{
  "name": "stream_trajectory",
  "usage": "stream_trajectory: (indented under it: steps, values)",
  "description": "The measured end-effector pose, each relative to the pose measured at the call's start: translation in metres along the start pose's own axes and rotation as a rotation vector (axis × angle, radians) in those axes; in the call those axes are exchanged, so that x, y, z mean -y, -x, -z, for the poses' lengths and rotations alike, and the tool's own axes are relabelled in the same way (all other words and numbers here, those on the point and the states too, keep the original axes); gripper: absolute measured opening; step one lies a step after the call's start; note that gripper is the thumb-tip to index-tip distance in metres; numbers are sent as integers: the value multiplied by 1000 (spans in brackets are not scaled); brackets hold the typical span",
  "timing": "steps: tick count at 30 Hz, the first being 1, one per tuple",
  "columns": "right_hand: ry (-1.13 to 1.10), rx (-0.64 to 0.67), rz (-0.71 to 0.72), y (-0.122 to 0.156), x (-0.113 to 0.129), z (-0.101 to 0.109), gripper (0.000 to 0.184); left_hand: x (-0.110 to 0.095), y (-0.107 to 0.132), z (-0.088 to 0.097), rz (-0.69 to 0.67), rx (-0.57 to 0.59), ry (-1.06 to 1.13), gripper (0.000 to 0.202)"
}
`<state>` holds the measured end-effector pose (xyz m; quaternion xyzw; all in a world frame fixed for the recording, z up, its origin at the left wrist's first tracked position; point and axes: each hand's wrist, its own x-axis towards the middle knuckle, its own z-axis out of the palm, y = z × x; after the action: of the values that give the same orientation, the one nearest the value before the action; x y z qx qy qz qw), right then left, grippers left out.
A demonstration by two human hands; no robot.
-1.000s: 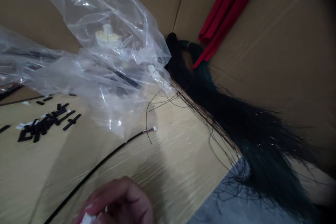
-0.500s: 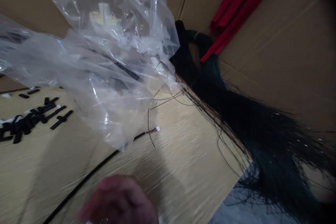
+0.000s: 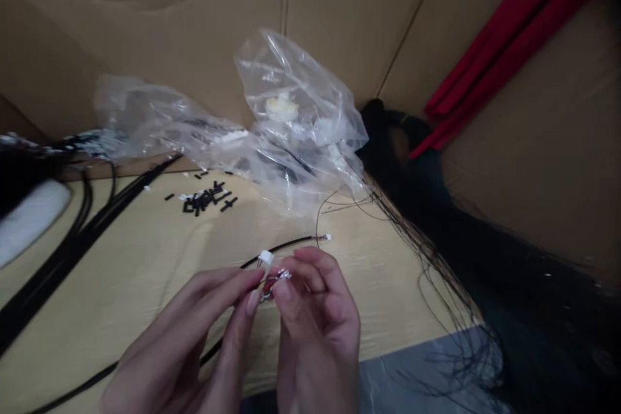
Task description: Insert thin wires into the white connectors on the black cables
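Note:
My left hand (image 3: 187,330) and my right hand (image 3: 317,326) are close together above the table, low in the middle of the view. Between the fingertips is a small bunch of thin coloured wires (image 3: 268,288). My left thumb and fingers pinch it from one side, my right thumb and fingers from the other. A white connector (image 3: 265,257) sticks up at my left fingertips, and shiny wire ends (image 3: 284,275) show by my right thumb. Behind the hands lies a black cable (image 3: 295,243) with a small white plug (image 3: 328,237) at its end.
Short black tube pieces (image 3: 206,199) lie in a pile behind the hands. Crumpled clear plastic bags (image 3: 301,123) rest against the cardboard wall (image 3: 194,26). Thick black cables (image 3: 97,226) run along the left. A dark wire bundle (image 3: 417,194) and red cloth (image 3: 509,45) are on the right.
The view has pulled back from the plastic bags. Earlier one blurred hand showed at the bottom; now both hands are together, holding the coloured wires.

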<state>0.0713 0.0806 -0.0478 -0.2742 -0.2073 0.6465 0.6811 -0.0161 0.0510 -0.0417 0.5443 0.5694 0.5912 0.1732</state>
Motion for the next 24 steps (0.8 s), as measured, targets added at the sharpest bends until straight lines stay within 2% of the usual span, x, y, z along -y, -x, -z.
stream_trajectory:
  steps: [3,8,13,16,20,24]
  values:
    - [64,89,127,9,11,-17,34,-28,-8,11,-87,16,48,30]
    - [122,274,258,21,32,-55,31,-61,-19,49,-115,-17,175,25]
    - [89,503,318,27,49,-108,32,-91,-53,90,-163,36,310,10]
    - [43,595,375,28,57,-141,33,-109,-76,111,-239,63,431,11]
    - [37,642,488,23,63,-168,31,-121,-95,122,-392,10,498,19]
    - [8,641,528,11,54,-178,30,-114,-103,117,-488,-72,539,26]
